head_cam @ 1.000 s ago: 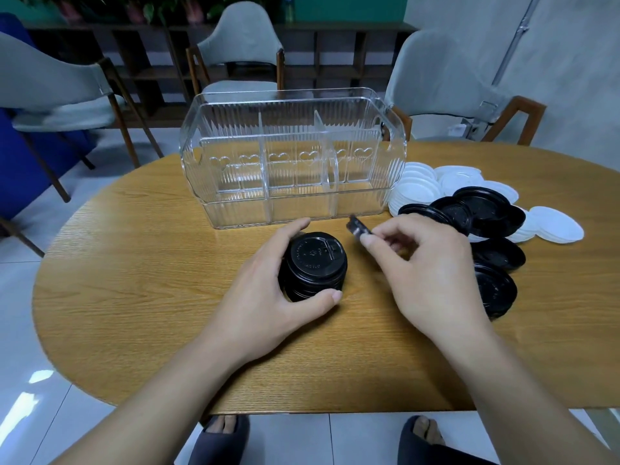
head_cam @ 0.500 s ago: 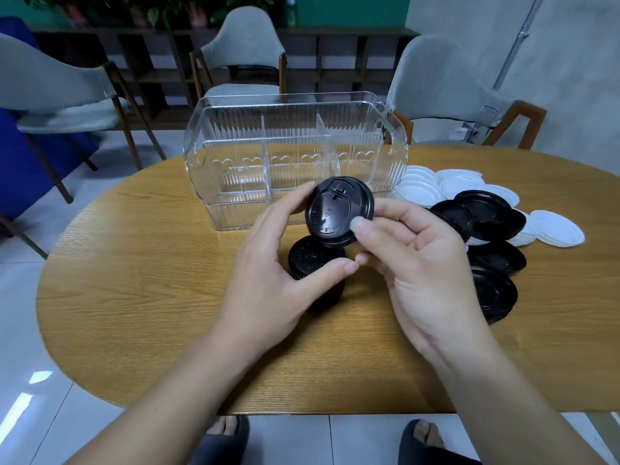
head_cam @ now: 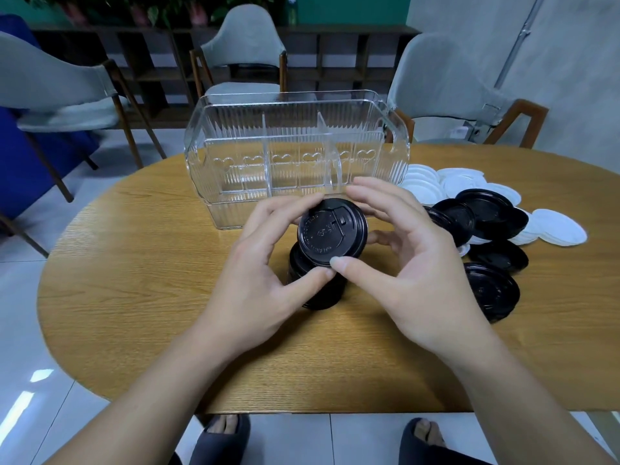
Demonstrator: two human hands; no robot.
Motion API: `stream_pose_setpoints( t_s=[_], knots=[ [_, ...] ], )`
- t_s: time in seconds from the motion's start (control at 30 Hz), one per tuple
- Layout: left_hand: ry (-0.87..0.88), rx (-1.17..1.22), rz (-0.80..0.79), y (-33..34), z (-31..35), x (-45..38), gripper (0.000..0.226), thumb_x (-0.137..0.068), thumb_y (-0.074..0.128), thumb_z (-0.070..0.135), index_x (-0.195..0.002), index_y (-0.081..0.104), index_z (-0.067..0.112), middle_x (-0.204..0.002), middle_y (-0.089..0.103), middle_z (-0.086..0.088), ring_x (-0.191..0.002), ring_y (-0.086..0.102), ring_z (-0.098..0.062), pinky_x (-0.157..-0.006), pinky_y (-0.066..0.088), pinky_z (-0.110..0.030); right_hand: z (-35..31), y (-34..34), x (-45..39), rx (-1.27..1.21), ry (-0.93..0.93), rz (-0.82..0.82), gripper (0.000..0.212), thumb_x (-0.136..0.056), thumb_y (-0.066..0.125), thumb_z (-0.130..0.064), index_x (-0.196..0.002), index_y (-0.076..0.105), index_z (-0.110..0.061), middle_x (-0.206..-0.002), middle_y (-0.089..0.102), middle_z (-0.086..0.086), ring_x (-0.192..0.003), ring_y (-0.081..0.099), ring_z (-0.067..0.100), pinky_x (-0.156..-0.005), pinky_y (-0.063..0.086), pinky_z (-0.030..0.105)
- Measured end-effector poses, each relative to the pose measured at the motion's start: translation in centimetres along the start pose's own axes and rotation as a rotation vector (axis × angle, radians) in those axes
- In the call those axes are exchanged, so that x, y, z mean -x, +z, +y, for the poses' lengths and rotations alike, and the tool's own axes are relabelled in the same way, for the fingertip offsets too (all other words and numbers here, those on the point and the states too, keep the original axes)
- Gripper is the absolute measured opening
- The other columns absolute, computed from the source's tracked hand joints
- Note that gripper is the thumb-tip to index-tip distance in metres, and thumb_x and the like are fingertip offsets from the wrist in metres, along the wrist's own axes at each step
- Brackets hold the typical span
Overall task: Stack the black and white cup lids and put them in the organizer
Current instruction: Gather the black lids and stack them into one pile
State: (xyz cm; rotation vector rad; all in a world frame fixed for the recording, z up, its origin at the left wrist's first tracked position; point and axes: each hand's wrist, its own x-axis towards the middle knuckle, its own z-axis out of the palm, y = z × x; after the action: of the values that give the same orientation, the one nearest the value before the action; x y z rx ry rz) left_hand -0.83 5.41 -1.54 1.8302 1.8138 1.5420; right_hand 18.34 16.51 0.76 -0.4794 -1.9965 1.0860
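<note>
A single black lid (head_cam: 330, 231) is tilted toward me, held between both hands just above a short stack of black lids (head_cam: 315, 286) on the round wooden table (head_cam: 134, 280). My left hand (head_cam: 265, 263) grips its left rim with thumb and forefinger. My right hand (head_cam: 399, 256) pinches its lower rim with the thumb, fingers curved over the top right. The clear ribbed organizer (head_cam: 295, 156) stands behind, its compartments empty. Loose black lids (head_cam: 483, 216) and white lids (head_cam: 557, 226) lie in a heap to the right.
Grey chairs with wooden frames stand around the table: one at far left (head_cam: 60, 92), one behind the organizer (head_cam: 245, 52), one at back right (head_cam: 443, 85). The table's near edge runs just above my slippered feet (head_cam: 224, 437).
A second ago my left hand rested on the stack while my right brought a lid edge-on. Both hands now hold that lid over the stack, turned top-face toward me.
</note>
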Motion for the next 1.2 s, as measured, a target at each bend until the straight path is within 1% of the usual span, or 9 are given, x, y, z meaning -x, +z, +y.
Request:
stream_pose_setpoints(
  t_s=[0.07,0.13,0.3,0.43,0.5,0.6,0.77,0.9,1.2],
  knots=[
    [-0.001,-0.012,-0.018,-0.2,0.0,0.2,0.085,-0.087,0.093,0.004,-0.162,0.055,0.019,-0.151,0.058,-0.002,-0.148,0.055,-0.022,-0.126,0.043,-0.047,-0.1,0.0,0.1,0.050,-0.019,-0.046,0.073,-0.088,0.090,-0.007,-0.152,0.061,-0.027,-0.162,0.054,-0.015,-0.153,0.050,0.016,-0.117,0.052,0.046],
    [0.000,-0.011,-0.025,-0.3,0.0,0.3,0.088,-0.087,0.093,0.002,-0.164,0.052,0.018,-0.155,0.059,0.002,-0.150,0.054,-0.021,-0.127,0.043,-0.045,-0.2,0.1,0.2,0.077,-0.008,-0.077,0.076,-0.089,0.090,-0.008,-0.155,0.059,-0.028,-0.159,0.057,-0.016,-0.153,0.050,0.010,-0.124,0.045,0.044],
    [-0.016,0.010,-0.052,-0.4,-0.4,0.5,0.095,-0.088,0.093,0.002,-0.168,0.047,0.019,-0.158,0.061,0.005,-0.153,0.054,-0.023,-0.128,0.042,-0.049,0.0,0.3,0.1,0.123,0.043,-0.066,0.070,-0.087,0.093,-0.016,-0.150,0.064,-0.029,-0.148,0.067,-0.018,-0.145,0.057,0.006,-0.124,0.044,0.036],
    [-0.098,0.053,-0.096,-0.5,-0.9,0.8,0.104,-0.086,0.097,0.023,-0.172,0.038,0.030,-0.162,0.056,0.010,-0.156,0.049,-0.020,-0.131,0.038,-0.050,1.2,0.3,-0.2,0.064,0.084,-0.012,0.061,-0.087,0.093,-0.022,-0.143,0.071,-0.028,-0.142,0.072,-0.018,-0.141,0.062,0.007,-0.122,0.046,0.041],
    [-0.188,0.077,-0.144,-0.3,-1.4,1.0,0.114,-0.082,0.099,0.037,-0.174,0.032,0.039,-0.165,0.052,0.016,-0.158,0.046,-0.012,-0.132,0.037,-0.048,1.7,0.4,-0.3,0.023,0.115,-0.029,0.060,-0.088,0.093,-0.023,-0.143,0.072,-0.029,-0.141,0.073,-0.016,-0.140,0.063,0.008,-0.122,0.047,0.042],
    [-0.276,0.073,-0.186,0.3,-1.8,1.4,0.123,-0.076,0.099,0.054,-0.174,0.026,0.044,-0.165,0.050,0.024,-0.156,0.045,0.001,-0.132,0.037,-0.044,2.2,0.6,-0.2,-0.013,0.160,-0.067,0.059,-0.088,0.093,-0.019,-0.142,0.072,-0.028,-0.139,0.074,-0.016,-0.138,0.065,0.006,-0.122,0.047,0.041],
    [-0.287,0.036,-0.186,0.8,-2.0,1.6,0.122,-0.077,0.098,0.055,-0.174,0.026,0.046,-0.155,0.060,0.027,-0.146,0.054,0.005,-0.128,0.042,-0.039,2.5,1.0,0.0,0.008,0.182,-0.142,0.057,-0.088,0.092,-0.018,-0.141,0.073,-0.028,-0.138,0.074,-0.020,-0.138,0.063,0.001,-0.124,0.045,0.039],
    [-0.291,0.010,-0.182,0.9,-2.1,1.6,0.119,-0.079,0.098,0.054,-0.173,0.026,0.047,-0.150,0.062,0.029,-0.143,0.056,0.006,-0.127,0.043,-0.036,2.5,0.8,-0.1,-0.016,0.200,-0.186,0.057,-0.089,0.091,-0.015,-0.142,0.072,-0.027,-0.139,0.074,-0.019,-0.138,0.063,0.001,-0.125,0.044,0.039],
    [-0.298,-0.040,-0.189,0.9,-2.2,1.6,0.117,-0.081,0.095,0.058,-0.174,0.025,0.046,-0.152,0.061,0.030,-0.144,0.054,0.008,-0.127,0.042,-0.035,2.7,0.3,-0.1,-0.007,0.192,-0.187,0.060,-0.084,0.095,-0.010,-0.138,0.075,-0.023,-0.140,0.074,-0.018,-0.137,0.063,-0.002,-0.125,0.045,0.036]
  ],
)
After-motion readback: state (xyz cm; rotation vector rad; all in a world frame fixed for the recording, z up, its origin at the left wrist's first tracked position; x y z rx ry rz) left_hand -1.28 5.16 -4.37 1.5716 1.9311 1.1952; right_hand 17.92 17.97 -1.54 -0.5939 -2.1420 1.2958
